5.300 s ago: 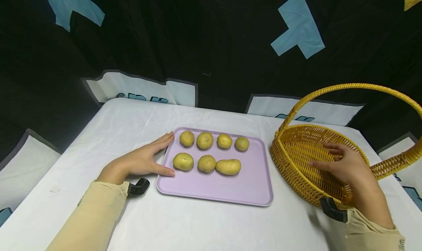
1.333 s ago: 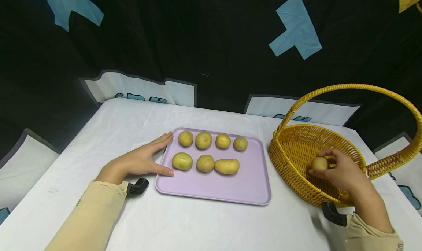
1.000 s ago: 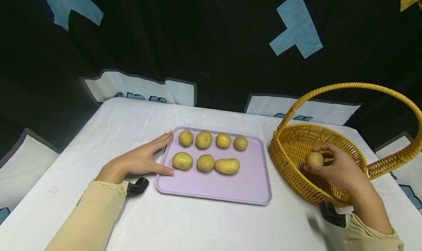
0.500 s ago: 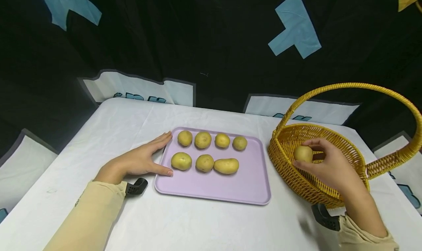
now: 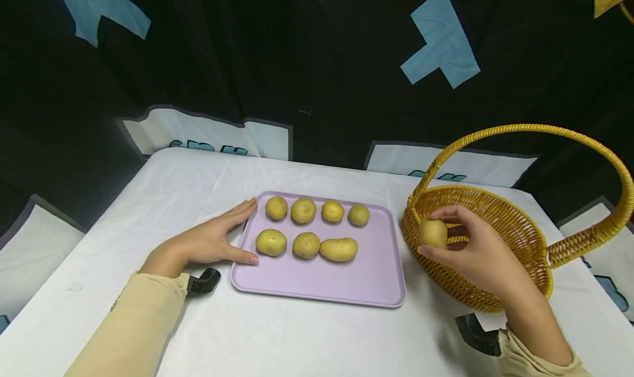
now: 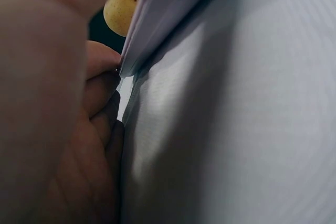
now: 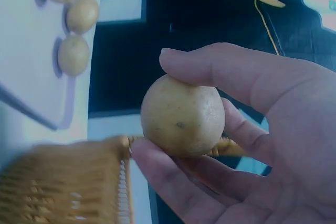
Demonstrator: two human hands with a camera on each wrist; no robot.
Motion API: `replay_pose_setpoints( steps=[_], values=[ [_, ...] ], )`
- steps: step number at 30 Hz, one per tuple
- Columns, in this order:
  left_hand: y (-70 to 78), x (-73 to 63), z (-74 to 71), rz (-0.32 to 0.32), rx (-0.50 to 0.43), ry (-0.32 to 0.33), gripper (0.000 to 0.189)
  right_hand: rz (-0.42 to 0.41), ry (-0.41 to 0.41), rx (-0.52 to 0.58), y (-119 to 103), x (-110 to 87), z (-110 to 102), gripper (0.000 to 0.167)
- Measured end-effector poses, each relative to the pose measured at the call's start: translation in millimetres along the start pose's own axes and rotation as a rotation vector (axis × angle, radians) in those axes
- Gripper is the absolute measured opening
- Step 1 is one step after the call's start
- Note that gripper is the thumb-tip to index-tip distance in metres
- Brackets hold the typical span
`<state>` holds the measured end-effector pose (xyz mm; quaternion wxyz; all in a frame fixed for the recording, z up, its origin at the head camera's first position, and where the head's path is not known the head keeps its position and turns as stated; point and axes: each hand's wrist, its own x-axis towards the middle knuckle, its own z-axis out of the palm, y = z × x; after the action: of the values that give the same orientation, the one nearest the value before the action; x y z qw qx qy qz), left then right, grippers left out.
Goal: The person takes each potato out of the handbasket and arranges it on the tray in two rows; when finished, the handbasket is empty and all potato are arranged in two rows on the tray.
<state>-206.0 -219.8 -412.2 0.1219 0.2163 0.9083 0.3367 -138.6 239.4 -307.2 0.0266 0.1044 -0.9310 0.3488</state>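
My right hand (image 5: 477, 250) pinches a small round potato (image 5: 433, 234) between thumb and fingers, above the near-left rim of the wicker basket (image 5: 525, 228). In the right wrist view the held potato (image 7: 182, 116) shows smooth yellow skin with a small dark mark. My left hand (image 5: 205, 239) rests at the left edge of the lilac tray (image 5: 317, 280), fingers straight along its side and thumb over the rim. Several potatoes lie on the tray in two rows, among them a long one (image 5: 339, 249) at the right end of the front row.
The basket's tall arched handle (image 5: 525, 128) rises over its opening at the table's right. A white cloth covers the table (image 5: 277, 338). Behind the table hangs a black curtain (image 5: 297, 63) with pale blue patches.
My right hand, without a potato at first, has taken one inside the basket, lifted it and moved left toward the tray. The left hand and the tray's potatoes stay as they were.
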Motion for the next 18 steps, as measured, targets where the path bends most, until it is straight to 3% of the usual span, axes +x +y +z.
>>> replay_pose_setpoints(
  steps=[5,18],
  values=[
    [-0.5,-0.5,0.1,-0.002,-0.001,0.002,0.124,-0.051,-0.033,0.053,-5,2.7,16,0.054],
    [-0.7,-0.1,0.0,0.000,0.004,0.000,0.124,-0.038,-0.136,0.062,1,11.1,54,0.054]
  ],
)
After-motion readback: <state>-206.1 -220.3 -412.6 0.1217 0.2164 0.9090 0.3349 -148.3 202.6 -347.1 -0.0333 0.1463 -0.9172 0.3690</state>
